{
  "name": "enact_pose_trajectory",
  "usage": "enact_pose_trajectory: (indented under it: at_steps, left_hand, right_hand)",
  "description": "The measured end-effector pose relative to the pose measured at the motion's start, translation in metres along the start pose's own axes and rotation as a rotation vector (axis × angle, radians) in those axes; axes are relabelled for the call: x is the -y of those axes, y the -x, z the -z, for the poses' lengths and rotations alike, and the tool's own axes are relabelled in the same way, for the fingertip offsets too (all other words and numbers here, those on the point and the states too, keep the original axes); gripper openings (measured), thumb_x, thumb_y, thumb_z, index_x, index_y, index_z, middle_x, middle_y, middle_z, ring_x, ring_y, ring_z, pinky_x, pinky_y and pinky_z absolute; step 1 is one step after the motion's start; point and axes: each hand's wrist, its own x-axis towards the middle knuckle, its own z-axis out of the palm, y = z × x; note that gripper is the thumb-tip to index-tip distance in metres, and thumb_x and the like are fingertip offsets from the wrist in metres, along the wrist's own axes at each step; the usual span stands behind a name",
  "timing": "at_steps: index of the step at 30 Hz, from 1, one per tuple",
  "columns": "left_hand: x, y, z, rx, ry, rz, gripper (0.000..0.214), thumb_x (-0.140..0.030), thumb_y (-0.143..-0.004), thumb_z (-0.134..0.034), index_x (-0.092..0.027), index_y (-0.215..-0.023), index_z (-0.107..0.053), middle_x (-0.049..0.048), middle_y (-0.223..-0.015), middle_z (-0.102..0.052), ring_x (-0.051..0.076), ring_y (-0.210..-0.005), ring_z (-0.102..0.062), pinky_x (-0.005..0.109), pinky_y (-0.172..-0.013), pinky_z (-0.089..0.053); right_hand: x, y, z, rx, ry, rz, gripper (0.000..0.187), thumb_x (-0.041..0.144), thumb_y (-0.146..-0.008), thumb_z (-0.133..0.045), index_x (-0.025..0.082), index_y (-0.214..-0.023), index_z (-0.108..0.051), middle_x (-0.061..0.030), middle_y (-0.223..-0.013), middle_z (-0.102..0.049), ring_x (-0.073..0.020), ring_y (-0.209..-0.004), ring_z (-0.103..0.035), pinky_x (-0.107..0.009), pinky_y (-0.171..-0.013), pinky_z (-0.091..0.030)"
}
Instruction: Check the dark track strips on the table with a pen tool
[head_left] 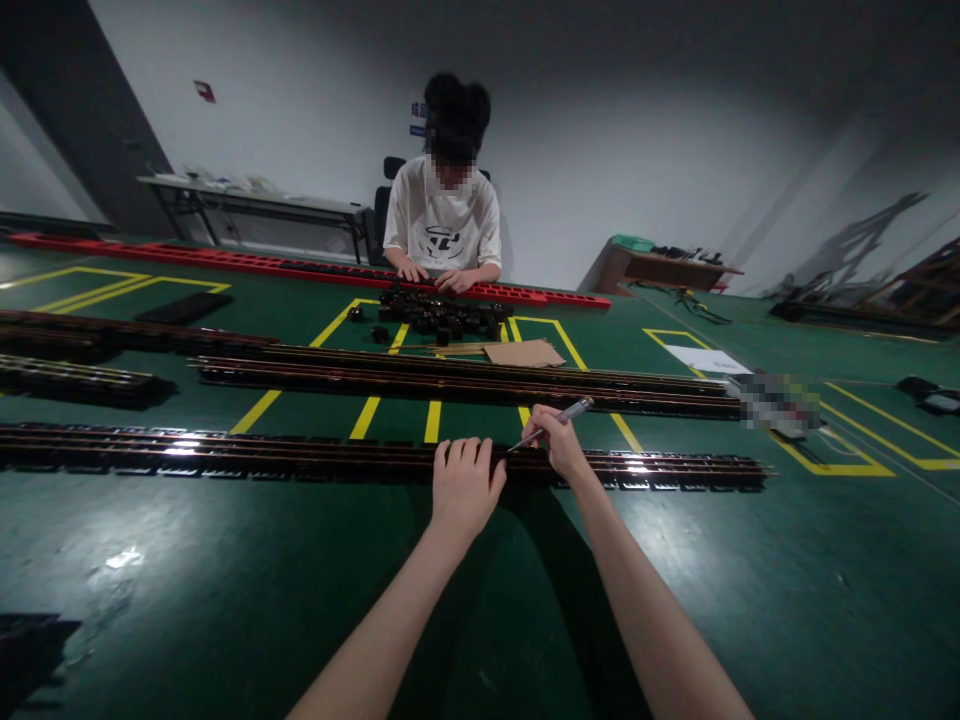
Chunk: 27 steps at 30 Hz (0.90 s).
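Observation:
A long black strip (322, 456) with copper-coloured rods or wires along its length lies across the green table. My left hand (466, 482) is laid over its middle, fingers bent across the far edge and thumb on the near side. In my right hand (553, 440) is a slim screwdriver (577, 408) with a greyish handle, pinched between thumb and fingers. Its thin shaft slants down to the left, and the tip meets the strip just beside my left thumb. What exactly the tip touches is too small to make out.
Behind lies a second black strip bundle (465, 380), with a piece of cardboard (525, 353) past it. Across the table a person (442, 220) handles a long red frame (555, 298) beside a heap of small black parts (442, 315). Yellow tape marks (259, 410) the green tabletop.

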Motion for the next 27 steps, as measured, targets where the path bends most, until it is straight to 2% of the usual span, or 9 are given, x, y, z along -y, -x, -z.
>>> enact_pose_trajectory:
  at_steps: [6, 15, 22, 27]
  left_hand:
    - [0.007, -0.001, 0.001, 0.042, -0.05, -0.062, 0.044, -0.05, -0.083, -0.05, -0.014, -0.102, -0.064, 0.0113, -0.102, -0.066, 0.027, -0.097, -0.058, 0.045, -0.091, -0.038]
    - [0.018, -0.002, 0.005, -0.013, -0.079, 0.059, 0.052, -0.059, -0.076, -0.052, -0.013, -0.094, -0.067, 0.0147, -0.096, -0.066, 0.03, -0.093, -0.056, 0.049, -0.091, -0.034]
    - [0.025, 0.0, 0.009, -0.041, -0.095, 0.121, 0.049, -0.054, -0.075, -0.053, -0.012, -0.096, -0.067, 0.0161, -0.1, -0.066, 0.032, -0.096, -0.056, 0.054, -0.095, -0.032]
    - [0.022, 0.001, 0.006, -0.049, -0.075, 0.08, 0.039, -0.038, -0.079, -0.052, -0.012, -0.106, -0.064, 0.0144, -0.109, -0.065, 0.03, -0.105, -0.055, 0.054, -0.1, -0.029]
  right_hand:
    - [-0.001, -0.001, 0.001, 0.006, 0.025, 0.019, 0.022, 0.027, -0.062, -0.053, 0.02, -0.043, -0.044, 0.002, -0.039, -0.051, -0.0092, -0.036, -0.041, -0.023, -0.038, -0.031]
    - [0.002, 0.004, -0.009, 0.096, 0.127, 0.004, 0.021, 0.03, -0.068, -0.057, 0.02, -0.051, -0.051, 0.0037, -0.043, -0.053, -0.0108, -0.042, -0.05, -0.024, -0.048, -0.04]
    - [0.006, 0.005, -0.01, 0.117, 0.146, -0.014, 0.02, 0.032, -0.069, -0.057, 0.02, -0.053, -0.053, 0.0031, -0.046, -0.054, -0.0115, -0.045, -0.051, -0.024, -0.05, -0.042]
    - [0.004, 0.004, -0.003, 0.106, 0.151, -0.026, 0.02, 0.031, -0.069, -0.057, 0.02, -0.053, -0.053, 0.003, -0.046, -0.054, -0.0113, -0.045, -0.052, -0.024, -0.051, -0.042]
